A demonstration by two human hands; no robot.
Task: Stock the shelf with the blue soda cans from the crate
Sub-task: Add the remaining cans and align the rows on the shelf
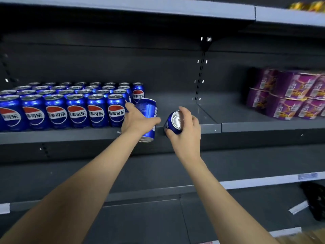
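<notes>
Several rows of blue soda cans (77,111) stand upright on the left part of the grey shelf (209,128). My left hand (136,120) grips a blue can (148,110) at the shelf's front edge, just right of the front row, tilted a little with its base below the shelf lip. My right hand (186,131) holds a second blue can (174,123) tipped over, its silver top facing me, right at the shelf edge. The crate is out of sight.
Purple noodle cups (288,95) are stacked on the same shelf at the far right. Bare shelf lies between the cans and the cups. A slotted upright (200,74) splits the back panel. Another shelf (175,9) hangs overhead, and lower shelves (246,184) sit below.
</notes>
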